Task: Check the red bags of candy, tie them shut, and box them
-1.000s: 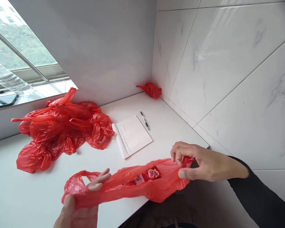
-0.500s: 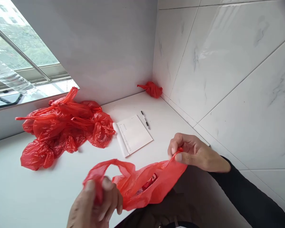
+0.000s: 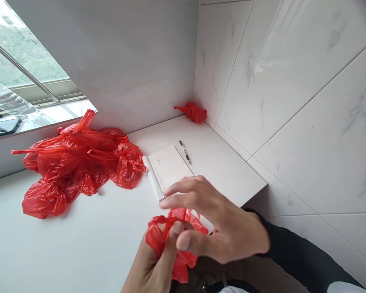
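A thin red plastic bag (image 3: 180,270) is bunched together at the front edge of the table. My left hand (image 3: 158,260) is closed round its gathered neck, thumb pressed on top, with crumpled plastic sticking out above. Just over it, on the right, is my right hand (image 3: 213,219), its fingers stretched out and apart from the thumb, holding nothing. Part of the bag is hidden behind my right hand, and whatever lies inside it is out of sight.
Several knotted red bags (image 3: 76,162) lie heaped at the left of the white table (image 3: 64,252). A notepad (image 3: 167,167) with writing and a pen (image 3: 184,152) lie mid-table. One more red bag (image 3: 195,112) sits in the far corner. A clear bottle (image 3: 12,97) lies on the window sill.
The bag was spread wide between both hands, with a red packet showing inside. Now its top is gathered in my left hand, and my right hand has let go and moved left over it.
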A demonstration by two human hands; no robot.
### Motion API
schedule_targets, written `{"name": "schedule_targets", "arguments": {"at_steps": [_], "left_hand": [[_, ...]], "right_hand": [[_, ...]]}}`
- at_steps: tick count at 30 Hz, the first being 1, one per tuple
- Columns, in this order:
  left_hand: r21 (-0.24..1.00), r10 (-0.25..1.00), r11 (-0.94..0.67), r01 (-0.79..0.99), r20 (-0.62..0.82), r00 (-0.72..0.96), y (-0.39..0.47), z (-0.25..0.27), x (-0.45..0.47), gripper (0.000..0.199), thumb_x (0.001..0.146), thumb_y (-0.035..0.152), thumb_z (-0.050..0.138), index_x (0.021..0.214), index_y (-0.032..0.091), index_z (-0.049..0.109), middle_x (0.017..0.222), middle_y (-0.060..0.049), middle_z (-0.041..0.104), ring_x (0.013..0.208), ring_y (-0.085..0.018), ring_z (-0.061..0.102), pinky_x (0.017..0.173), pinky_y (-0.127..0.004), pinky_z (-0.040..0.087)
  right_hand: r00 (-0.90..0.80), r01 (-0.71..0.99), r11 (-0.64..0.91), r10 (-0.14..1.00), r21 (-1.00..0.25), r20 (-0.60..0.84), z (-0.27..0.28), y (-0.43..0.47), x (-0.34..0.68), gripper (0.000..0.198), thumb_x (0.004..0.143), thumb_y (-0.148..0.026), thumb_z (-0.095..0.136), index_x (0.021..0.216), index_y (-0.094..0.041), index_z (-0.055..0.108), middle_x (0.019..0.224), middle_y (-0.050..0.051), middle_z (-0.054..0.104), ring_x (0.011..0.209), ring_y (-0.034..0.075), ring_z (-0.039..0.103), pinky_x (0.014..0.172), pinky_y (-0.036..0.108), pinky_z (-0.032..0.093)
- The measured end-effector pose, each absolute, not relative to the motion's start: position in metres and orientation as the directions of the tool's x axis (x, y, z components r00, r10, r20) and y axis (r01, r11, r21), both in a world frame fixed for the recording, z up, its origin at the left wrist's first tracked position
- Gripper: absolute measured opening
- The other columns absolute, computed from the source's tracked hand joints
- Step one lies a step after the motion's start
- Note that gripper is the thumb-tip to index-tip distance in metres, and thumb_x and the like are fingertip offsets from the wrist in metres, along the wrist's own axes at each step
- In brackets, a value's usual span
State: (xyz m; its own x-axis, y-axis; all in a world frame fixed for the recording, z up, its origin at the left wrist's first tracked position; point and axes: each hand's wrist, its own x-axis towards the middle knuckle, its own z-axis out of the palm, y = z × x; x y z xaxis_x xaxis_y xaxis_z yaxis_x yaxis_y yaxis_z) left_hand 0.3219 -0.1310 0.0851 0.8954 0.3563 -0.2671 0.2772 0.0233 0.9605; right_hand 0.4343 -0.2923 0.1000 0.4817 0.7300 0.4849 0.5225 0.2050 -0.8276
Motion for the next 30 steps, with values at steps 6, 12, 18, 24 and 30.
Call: {"name": "schedule_targets", "arguments": {"at_steps": [6,12,18,24,30], "left_hand": [[0.831,0.371,0.237,0.502,-0.556,0.744,-0.122,0.081,0.323,0.043,0.073,0.057,0.077,0.092,0.019,0.075,0.069,-0.004,0.064,0.057,-0.018,0.056,0.046,-0.025,0.047],[0.813,0.149,0.433,0.39,-0.491,0.858,-0.119,0.081,0.327,0.048,0.089,0.056,0.06,0.125,0.025,0.064,0.071,-0.004,0.066,0.062,-0.016,0.058,0.063,-0.025,0.051],[0.878,0.137,0.333,0.344,-0.406,0.904,-0.126,0.08,0.327,0.041,0.081,0.043,0.076,0.116,0.026,0.066,0.107,-0.009,0.068,0.093,-0.025,0.066,0.082,-0.033,0.055],[0.882,0.2,0.331,0.334,-0.411,0.889,-0.134,0.086,0.331,0.024,0.082,0.039,0.076,0.082,0.02,0.063,0.076,-0.001,0.061,0.068,-0.014,0.057,0.065,-0.022,0.049],[0.979,0.292,-0.04,0.202,-0.182,0.939,-0.137,0.074,0.328,0.022,0.083,0.032,0.071,0.104,0.025,0.069,0.095,-0.004,0.069,0.079,-0.018,0.064,0.07,-0.024,0.052]], "right_hand": [[0.619,0.367,-0.02,0.752,-0.93,0.228,0.081,-0.298,0.442,0.016,0.091,-0.034,0.072,0.098,-0.02,0.071,0.088,0.001,0.067,0.081,0.013,0.059,0.078,0.025,0.048],[0.657,0.141,-0.075,0.753,-0.987,0.036,0.087,-0.303,0.427,0.019,0.091,-0.037,0.069,0.096,-0.019,0.071,0.08,-0.001,0.063,0.063,0.009,0.05,0.061,0.023,0.042],[0.642,0.187,-0.051,0.762,-0.981,0.082,0.078,-0.298,0.421,0.015,0.09,-0.033,0.071,0.098,-0.021,0.07,0.087,0.0,0.067,0.07,0.01,0.056,0.065,0.023,0.044],[0.62,0.403,0.012,0.732,-0.915,0.282,0.076,-0.298,0.426,0.021,0.085,-0.034,0.077,0.1,-0.023,0.069,0.096,0.0,0.07,0.089,0.015,0.061,0.087,0.028,0.048],[0.56,0.181,-0.003,0.822,-0.983,0.101,0.068,-0.289,0.444,0.045,0.1,-0.048,0.055,0.137,-0.023,0.054,0.119,0.006,0.067,0.109,0.019,0.061,0.098,0.035,0.047]]}}
